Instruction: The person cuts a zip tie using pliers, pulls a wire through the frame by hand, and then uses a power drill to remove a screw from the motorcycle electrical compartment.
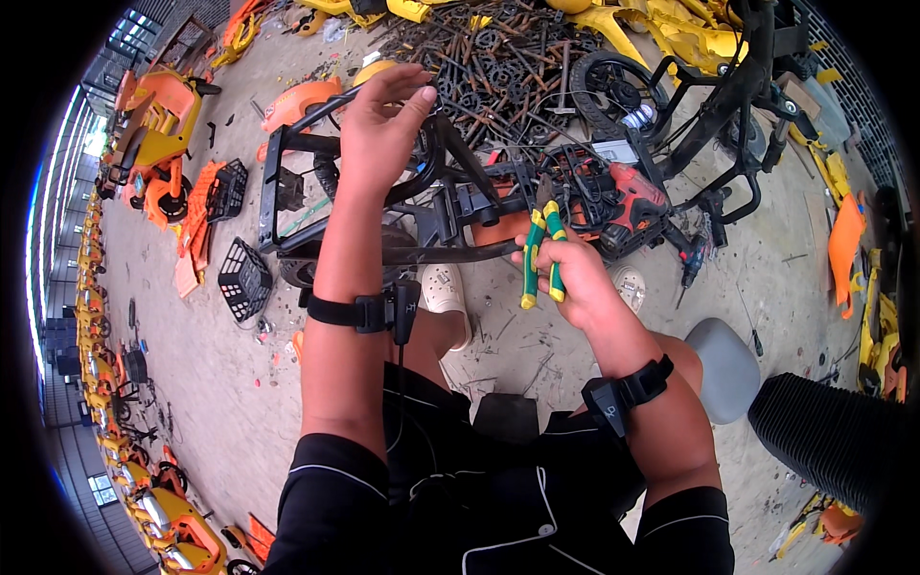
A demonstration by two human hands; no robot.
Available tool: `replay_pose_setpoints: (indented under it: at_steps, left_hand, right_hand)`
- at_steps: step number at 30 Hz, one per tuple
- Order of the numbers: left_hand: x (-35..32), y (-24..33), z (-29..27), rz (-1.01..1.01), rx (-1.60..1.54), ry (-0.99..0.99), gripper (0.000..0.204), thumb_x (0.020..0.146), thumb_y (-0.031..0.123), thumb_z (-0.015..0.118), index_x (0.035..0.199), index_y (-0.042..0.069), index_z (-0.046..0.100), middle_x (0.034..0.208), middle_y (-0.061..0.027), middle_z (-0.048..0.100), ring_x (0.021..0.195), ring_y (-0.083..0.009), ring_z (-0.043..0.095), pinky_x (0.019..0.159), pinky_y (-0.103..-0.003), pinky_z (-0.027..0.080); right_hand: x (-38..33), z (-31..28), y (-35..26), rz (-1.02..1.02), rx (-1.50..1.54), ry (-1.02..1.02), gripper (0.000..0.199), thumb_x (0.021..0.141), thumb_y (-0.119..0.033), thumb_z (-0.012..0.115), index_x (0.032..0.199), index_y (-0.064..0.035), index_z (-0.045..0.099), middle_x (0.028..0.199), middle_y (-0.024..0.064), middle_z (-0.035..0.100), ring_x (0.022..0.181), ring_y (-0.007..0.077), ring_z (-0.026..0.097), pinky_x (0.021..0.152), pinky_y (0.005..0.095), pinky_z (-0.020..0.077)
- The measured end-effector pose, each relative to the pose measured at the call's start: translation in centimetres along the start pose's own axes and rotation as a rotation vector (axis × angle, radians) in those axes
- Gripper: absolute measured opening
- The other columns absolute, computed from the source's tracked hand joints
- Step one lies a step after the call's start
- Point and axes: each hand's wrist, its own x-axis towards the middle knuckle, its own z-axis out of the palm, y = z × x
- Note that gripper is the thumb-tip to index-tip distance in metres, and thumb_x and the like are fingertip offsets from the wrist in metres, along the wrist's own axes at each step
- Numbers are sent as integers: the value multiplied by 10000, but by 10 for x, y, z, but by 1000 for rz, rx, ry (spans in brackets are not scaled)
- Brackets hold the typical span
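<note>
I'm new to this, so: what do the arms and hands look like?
The left hand and right hand are ungloved. The short black sleeves have thin pale piping. Each forearm wears a black strap carrying a dark box with a small pale marking; a dark cable hangs from the left box.

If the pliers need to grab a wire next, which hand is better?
Probably the right hand: it holds the green-and-yellow pliers close to the black wires. The left hand is raised over the black frame, with no tool showing.

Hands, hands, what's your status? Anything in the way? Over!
Right hand gripping green-and-yellow pliers. Left hand raised by black frame. Red power tool beyond pliers, possible obstacle.
</note>
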Motion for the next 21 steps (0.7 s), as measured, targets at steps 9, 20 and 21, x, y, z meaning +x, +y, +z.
replay_pose_setpoints:
  at_steps: [9, 20, 21]
  left_hand:
    - [2, -8, -6, 5, -15, -62, 319, 961, 55, 678, 1276, 42, 631, 1112, -76, 727, 1027, -118, 658, 856, -274, 526]
    - [0, 4, -1, -43, 188, -38, 384, 934, 66, 733, 1294, 39, 601, 1108, -41, 660, 978, -98, 605, 815, -238, 509]
    - [0, 6, -1, -76, 200, -16, 378, 930, 69, 740, 1283, 37, 608, 1081, -33, 659, 961, -96, 609, 807, -236, 506]
  right_hand:
    - [-15, 7, -9, -104, 185, -274, 697, 792, 3, 473, 1480, -81, 396, 1415, 137, 553, 1173, 252, 620, 580, 242, 450]
    - [-11, -6, -16, -164, 334, -349, 688, 789, -103, 476, 1477, -71, 454, 1378, 109, 588, 1117, 189, 618, 720, 279, 455]
    - [-11, -6, -14, -170, 305, -328, 688, 788, -98, 475, 1475, -73, 455, 1380, 109, 588, 1117, 191, 620, 710, 278, 456]
